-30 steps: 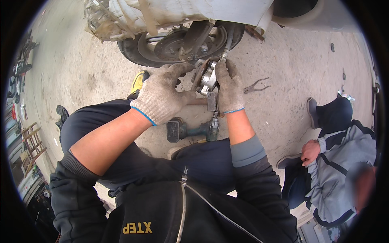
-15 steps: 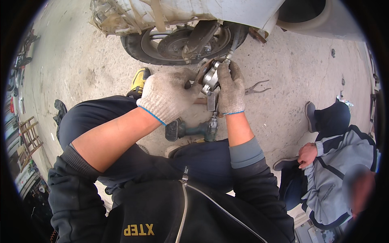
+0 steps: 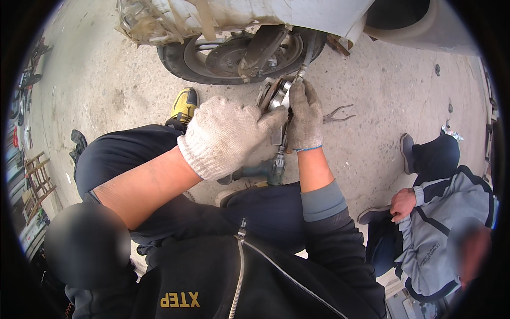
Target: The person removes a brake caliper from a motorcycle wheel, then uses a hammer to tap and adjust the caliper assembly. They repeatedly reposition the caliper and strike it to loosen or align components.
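A silver brake caliper hangs on a hose just in front of the wheel. My right hand, in a dirty knit glove, grips the caliper's right side near the hose end. My left hand, also gloved, is closed with its back toward me, and its thumb presses the caliper's near left side. The left fingertips are hidden behind the hand. Brownish worn plates show at the caliper's left edge. Below it is a grey metal block, partly covered by the left hand.
Beyond stands a wheel under a taped white body panel. Pliers lie on the concrete right of my hand. A teal power tool rests near my knees. Another person squats at the right. A wooden rack stands far left.
My left hand has turned over and come slightly nearer, its thumb now on the caliper's near side. The caliper has tilted, showing more of its left edge. My right hand stays nearly in place.
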### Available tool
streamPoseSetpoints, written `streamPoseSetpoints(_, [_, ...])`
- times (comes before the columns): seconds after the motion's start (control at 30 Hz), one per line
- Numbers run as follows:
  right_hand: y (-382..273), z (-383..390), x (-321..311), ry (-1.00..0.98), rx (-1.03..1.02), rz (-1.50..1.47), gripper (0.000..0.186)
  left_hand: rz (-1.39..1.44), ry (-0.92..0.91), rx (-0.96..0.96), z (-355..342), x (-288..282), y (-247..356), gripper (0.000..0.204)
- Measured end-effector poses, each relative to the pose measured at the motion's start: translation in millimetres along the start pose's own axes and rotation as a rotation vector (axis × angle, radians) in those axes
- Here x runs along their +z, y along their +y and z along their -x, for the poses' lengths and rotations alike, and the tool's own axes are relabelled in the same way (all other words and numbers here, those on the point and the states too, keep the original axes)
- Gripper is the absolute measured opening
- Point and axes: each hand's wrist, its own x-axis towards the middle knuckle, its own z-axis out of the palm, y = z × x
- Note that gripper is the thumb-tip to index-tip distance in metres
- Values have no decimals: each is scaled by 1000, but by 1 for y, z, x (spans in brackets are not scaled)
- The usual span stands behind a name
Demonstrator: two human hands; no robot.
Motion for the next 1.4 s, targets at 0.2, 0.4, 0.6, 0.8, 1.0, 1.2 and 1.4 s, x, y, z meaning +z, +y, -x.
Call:
streamPoseSetpoints(0.2, [-3, 1, 0, 7, 34, 15, 47, -57, -79, -376, 2, 8, -21, 38])
streamPoseSetpoints(0.4, [1, -1, 0, -14, 19, -21, 44, -58, -154, -391, 3, 13, -22, 40])
streamPoseSetpoints(0.6, [7, -3, -1, -2, 37, -61, 42, -52, -125, -370, 2, 13, -23, 39])
streamPoseSetpoints(0.8, [9, -4, -3, -4, 23, -21, 43, -60, -113, -354, 1, 14, -21, 38])
streamPoseSetpoints(1.0, [10, -4, -2, 12, 18, -28, 49, -45, -119, -348, 2, 15, -20, 37])
streamPoseSetpoints(1.2, [9, -4, -3, 8, 20, 10, 50, -23, -113, -351, 1, 15, -19, 36])
streamPoseSetpoints(1.4, [11, -5, -3, 6, 5, 11, 52, -31, -119, -345, 1, 14, -19, 35])
